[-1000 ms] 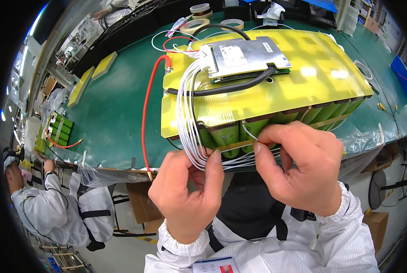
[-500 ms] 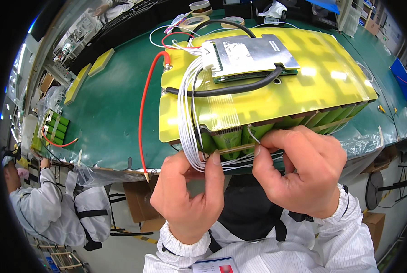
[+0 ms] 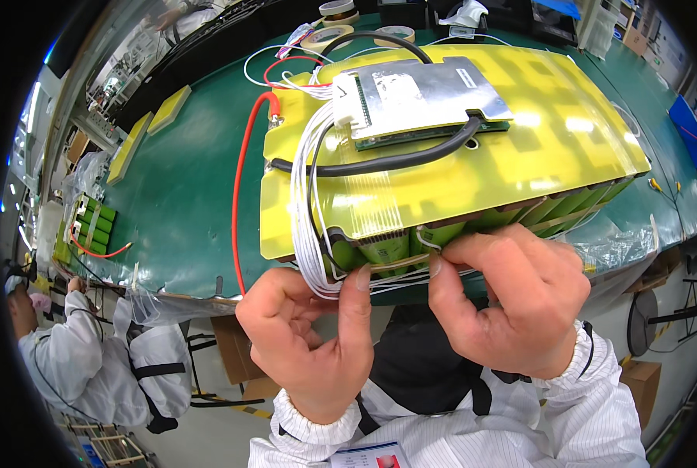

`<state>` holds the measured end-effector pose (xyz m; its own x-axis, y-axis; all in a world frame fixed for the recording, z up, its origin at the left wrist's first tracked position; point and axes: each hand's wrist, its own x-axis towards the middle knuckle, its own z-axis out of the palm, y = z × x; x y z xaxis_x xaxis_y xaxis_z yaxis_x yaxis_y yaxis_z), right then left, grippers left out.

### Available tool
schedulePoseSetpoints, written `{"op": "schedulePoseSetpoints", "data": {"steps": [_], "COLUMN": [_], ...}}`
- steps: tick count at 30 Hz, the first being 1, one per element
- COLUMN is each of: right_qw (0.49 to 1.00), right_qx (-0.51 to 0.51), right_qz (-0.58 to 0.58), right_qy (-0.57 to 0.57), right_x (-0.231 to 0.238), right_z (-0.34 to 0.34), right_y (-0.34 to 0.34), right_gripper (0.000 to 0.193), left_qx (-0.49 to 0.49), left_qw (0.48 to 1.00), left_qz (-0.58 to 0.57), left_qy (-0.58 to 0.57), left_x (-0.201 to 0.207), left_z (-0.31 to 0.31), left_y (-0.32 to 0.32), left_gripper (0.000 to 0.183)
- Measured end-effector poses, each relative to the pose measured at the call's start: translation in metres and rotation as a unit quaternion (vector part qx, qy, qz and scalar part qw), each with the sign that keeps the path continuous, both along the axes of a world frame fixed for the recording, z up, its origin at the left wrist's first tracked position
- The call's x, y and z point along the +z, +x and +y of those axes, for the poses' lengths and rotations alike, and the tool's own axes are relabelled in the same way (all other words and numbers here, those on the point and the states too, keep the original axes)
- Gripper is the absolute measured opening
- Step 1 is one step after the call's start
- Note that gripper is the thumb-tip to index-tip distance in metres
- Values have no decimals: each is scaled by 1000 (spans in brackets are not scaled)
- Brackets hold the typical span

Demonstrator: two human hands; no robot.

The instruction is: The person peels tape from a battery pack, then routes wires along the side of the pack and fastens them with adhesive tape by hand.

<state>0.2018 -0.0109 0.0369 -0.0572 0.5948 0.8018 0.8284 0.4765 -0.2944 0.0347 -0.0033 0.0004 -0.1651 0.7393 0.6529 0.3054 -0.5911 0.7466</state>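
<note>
A large battery pack (image 3: 551, 156) lies on the green bench (image 3: 177, 187) at its near edge, a yellow sheet covering its top and a row of green cells (image 3: 386, 248) showing along the side facing the person. The right hand (image 3: 512, 292) has its thumb and forefinger pinched together on a short white lead (image 3: 426, 239) that comes down over the cells. The left hand (image 3: 309, 335) is at the low bend of a bundle of white wires (image 3: 303, 199), thumb on one side and curled fingers on the other; the wires hide the fingertips, so I cannot tell whether it grips them. The bundle runs up to a silver module (image 3: 426, 90) on top of the pack. A black cable (image 3: 387, 164) curves below the module, and a red cable (image 3: 241, 187) arches off the pack's left corner. Farther out, two yellow slabs (image 3: 149, 129) and a smaller green battery pack (image 3: 95, 222) lie toward the left of the bench, and tape rolls (image 3: 329, 36) sit behind the large pack. At far left, a co-worker (image 3: 75, 351) in white sits by the bench.
</note>
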Motion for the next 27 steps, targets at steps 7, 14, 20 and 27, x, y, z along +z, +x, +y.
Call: {"op": "schedulePoseSetpoints", "data": {"steps": [7, 14, 20, 27], "right_qw": [999, 998, 997, 995], "right_qx": [27, 29, 17, 5], "right_qz": [19, 43, 67, 99], "right_qy": [16, 21, 30, 13], "right_x": [-10, -18, -24, -25], "right_z": [2, 1, 1, -3], "right_y": [-3, -7, -14, -15], "right_gripper": [17, 23, 23, 25], "left_qx": [-12, -44, -43, -27], "left_qw": [998, 997, 998, 999], "left_qz": [-19, -22, 32, 5], "left_qy": [-62, -63, -27, -46], "left_x": [6, 5, 6, 4], "left_z": [2, 6, 9, 6], "left_y": [-8, -14, -19, -13], "left_gripper": [53, 55, 57, 64]}}
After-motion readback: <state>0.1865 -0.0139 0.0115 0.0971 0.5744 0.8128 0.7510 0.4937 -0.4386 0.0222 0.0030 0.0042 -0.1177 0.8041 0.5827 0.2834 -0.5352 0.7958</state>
